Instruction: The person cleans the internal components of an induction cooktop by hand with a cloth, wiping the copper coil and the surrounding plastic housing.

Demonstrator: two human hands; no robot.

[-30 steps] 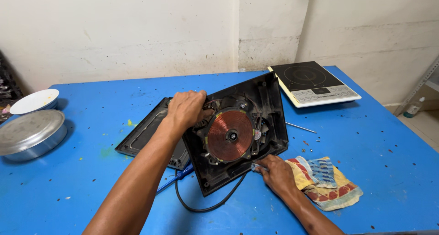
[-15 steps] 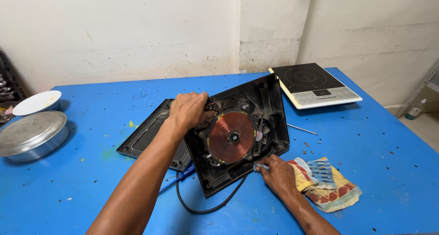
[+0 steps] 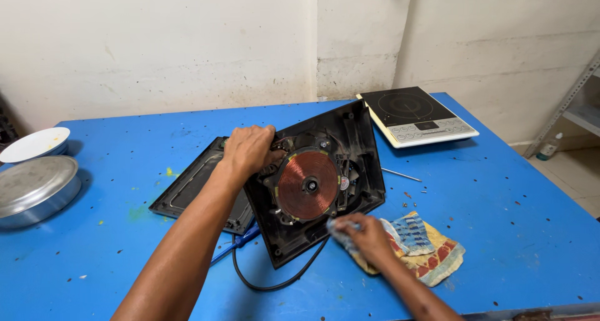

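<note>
With the opened black cooker base (image 3: 350,140) tipped up on the blue table (image 3: 500,190), this reads as the cleaning step — wiping round the exposed copper coil (image 3: 307,185). Left hand (image 3: 249,149) grips the base's upper-left rim, fingers curled over the edge, holding it tilted. Right hand (image 3: 362,233) sits at the base's lower right edge, fingers pinched narrow on a bunched bit of pale cloth (image 3: 337,226), touching or just beside the casing — cannot tell which.

Next move, as I judge it: steady left grip, cloth worked inward toward the coil without snagging the small parts around it.

Edges and room:
- Removed dark top panel (image 3: 194,186) lies flat behind the left forearm, partly under the base.
- Black power cord (image 3: 275,282) loops toward the near table edge; blue-handled tool (image 3: 234,245) lies under the base's lower corner.
- Patterned rag (image 3: 431,249) just right of the right hand, near the front edge.
- Thin metal rod (image 3: 401,175) to the right; second cooker (image 3: 417,116) at the far right, well apart.
- Steel pan (image 3: 34,190) and white bowl (image 3: 34,143) at far left, well apart.
- Open table to the right and front left.
</note>
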